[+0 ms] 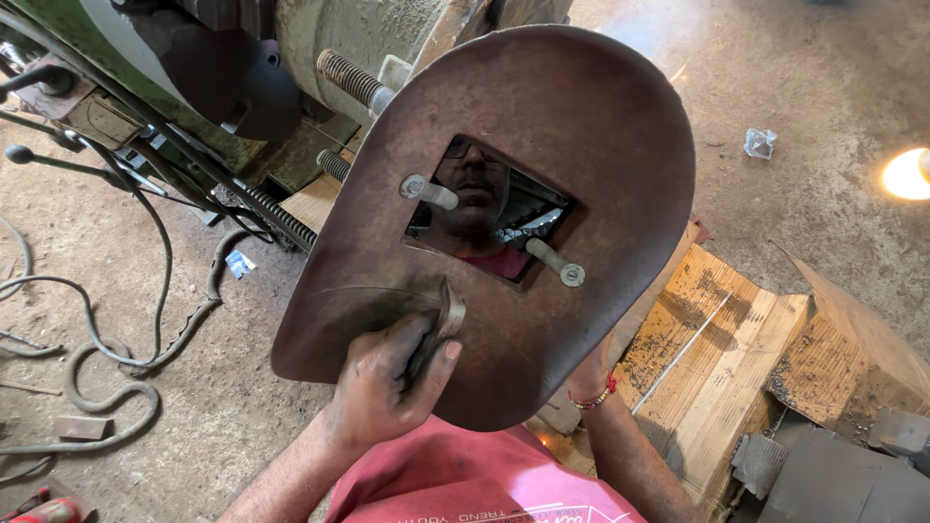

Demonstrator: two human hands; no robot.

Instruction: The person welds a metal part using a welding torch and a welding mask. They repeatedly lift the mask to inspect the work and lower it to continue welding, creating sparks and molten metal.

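Note:
My left hand (387,380) grips the handle on the back of a brown hand-held welding shield (581,126), held up in front of me and filling the middle of the view. Its dark glass window (489,215) has two metal clips and shows a reflection. My right hand (591,378), a red thread band on its wrist, is mostly hidden behind the shield's lower edge; what it holds is out of sight. A small orange glow (544,443) shows just below the shield near that arm.
A green machine (174,107) with threaded rods and springs stands at upper left, cables (107,387) trailing over the dirt floor. Wooden blocks (736,358) with a thin welding rod lie at right. A bright glare (906,174) sits at the right edge.

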